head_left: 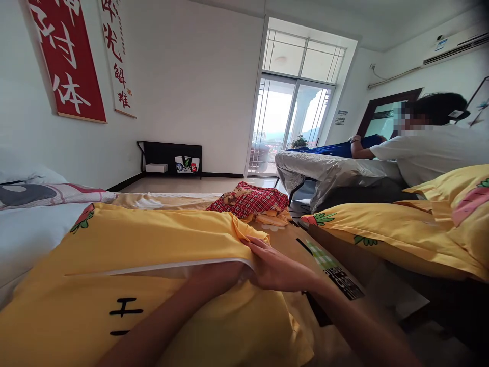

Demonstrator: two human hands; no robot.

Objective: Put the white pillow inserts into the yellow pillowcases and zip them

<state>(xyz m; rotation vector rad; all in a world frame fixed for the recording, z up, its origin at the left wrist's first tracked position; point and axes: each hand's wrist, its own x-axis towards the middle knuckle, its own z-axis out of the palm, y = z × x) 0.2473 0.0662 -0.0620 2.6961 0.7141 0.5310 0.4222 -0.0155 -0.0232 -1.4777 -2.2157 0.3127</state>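
Observation:
A yellow pillowcase point(153, 234) with a carrot print at one corner and black lettering lies spread in front of me. A long slit with a white edge runs across it. My left hand point(239, 272) reaches into this opening near its right end, and its fingers are hidden inside the cloth. Beside it, my right hand point(273, 265) grips the bunched yellow fabric at the right corner. What the pillowcase holds inside, if anything, cannot be seen.
Red plaid cloth point(255, 199) lies beyond the pillowcase. Printed cardboard point(324, 265) is at the right, below yellow printed pillows point(382, 229). A person in a white shirt point(439, 148) handles blue cloth point(332, 149) on a plastic-covered table point(336, 168). White bedding point(34, 229) is at left.

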